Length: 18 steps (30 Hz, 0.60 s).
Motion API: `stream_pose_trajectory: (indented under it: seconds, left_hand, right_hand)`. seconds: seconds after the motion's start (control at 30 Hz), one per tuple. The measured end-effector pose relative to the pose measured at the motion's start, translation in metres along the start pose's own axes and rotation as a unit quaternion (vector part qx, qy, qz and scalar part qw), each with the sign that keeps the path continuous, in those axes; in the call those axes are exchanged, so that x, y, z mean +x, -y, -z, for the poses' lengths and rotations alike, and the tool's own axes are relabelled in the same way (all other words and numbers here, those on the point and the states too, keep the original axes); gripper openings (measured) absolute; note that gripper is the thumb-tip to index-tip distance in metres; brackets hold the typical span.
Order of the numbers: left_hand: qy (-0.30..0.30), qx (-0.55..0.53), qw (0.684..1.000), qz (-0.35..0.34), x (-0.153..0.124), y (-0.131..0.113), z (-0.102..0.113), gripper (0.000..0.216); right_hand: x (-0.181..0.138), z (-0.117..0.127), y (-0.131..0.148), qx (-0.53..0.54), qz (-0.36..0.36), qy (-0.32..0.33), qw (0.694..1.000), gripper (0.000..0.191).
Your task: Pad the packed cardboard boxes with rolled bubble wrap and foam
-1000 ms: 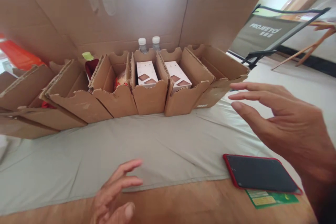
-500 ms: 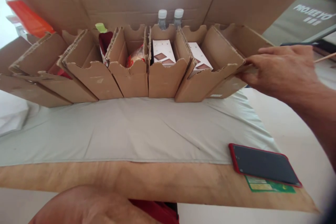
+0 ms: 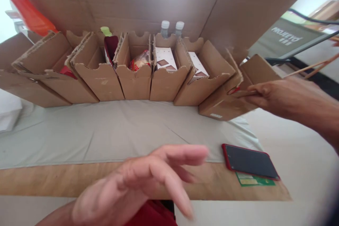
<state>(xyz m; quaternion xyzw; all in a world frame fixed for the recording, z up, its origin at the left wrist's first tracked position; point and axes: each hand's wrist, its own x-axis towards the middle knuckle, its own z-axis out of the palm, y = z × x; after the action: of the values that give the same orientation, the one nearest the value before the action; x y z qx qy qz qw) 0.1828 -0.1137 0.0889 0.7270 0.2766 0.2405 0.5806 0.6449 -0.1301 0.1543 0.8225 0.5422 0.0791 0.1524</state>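
Note:
My right hand [image 3: 278, 93] grips the upper front edge of the rightmost cardboard bin [image 3: 224, 104], its fingertips partly hidden. That bin stands turned at an angle, with a gap between it and the bin beside it [image 3: 190, 90]. A small bit of red shows at its rim. My left hand [image 3: 137, 178] hangs over the table's front edge, fingers spread and a little blurred, with nothing in it. White boxes with brown squares [image 3: 164, 56] sit in two bins left of the gripped one.
Farther left stand bins with a red-and-clear packet [image 3: 140, 60] and a dark red pack [image 3: 111, 46]. Two white-capped bottles [image 3: 164, 30] rise behind, against a cardboard panel [image 3: 148, 3]. A red-cased phone [image 3: 250, 161] lies over a green card [image 3: 255, 180] at the front right.
My right hand has swung the rightmost bin forward and away from its neighbour. My left hand has risen from the bottom edge and moved right, fingers spread. The view has shifted slightly.

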Motion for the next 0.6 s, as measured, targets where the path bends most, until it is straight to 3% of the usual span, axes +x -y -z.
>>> stream_pose_trajectory:
  seconds: [0.1, 0.17, 0.3, 0.4, 0.43, 0.5, 0.6]
  left_hand:
    - [0.129, -0.211, 0.968, 0.041, 0.012, 0.016, -0.001, 0.065]
    - [0.154, -0.266, 0.949, 0.07, 0.008, 0.031, -0.004, 0.051]
    - [0.146, -0.209, 0.962, 0.103, -0.005, 0.051, -0.004, 0.044]
    - [0.125, -0.138, 0.979, 0.078, -0.003, 0.054, -0.004, 0.041]
    - [0.112, -0.11, 0.986, 0.065, 0.0, 0.054, -0.005, 0.038]
    - [0.076, -0.048, 0.995, 0.042, 0.007, 0.055, -0.008, 0.03]
    - [0.019, 0.034, 0.999, 0.005, 0.018, 0.056, -0.015, 0.032]
  right_hand:
    - [-0.006, 0.013, 0.021, 0.043, 0.06, -0.016, 0.997, 0.018]
    - [-0.004, 0.026, 0.047, 0.055, 0.06, -0.016, 0.997, 0.023]
    - [0.001, 0.067, 0.105, 0.108, 0.063, 0.03, 0.992, 0.038]
    - [-0.011, 0.104, 0.135, 0.28, 0.084, 0.057, 0.955, 0.031]
    - [-0.018, 0.113, 0.138, 0.342, 0.086, 0.029, 0.935, 0.03]
    - [-0.033, 0.122, 0.131, 0.396, 0.072, -0.094, 0.91, 0.026]
    - [-0.054, 0.093, 0.088, 0.381, -0.038, -0.295, 0.876, 0.017]
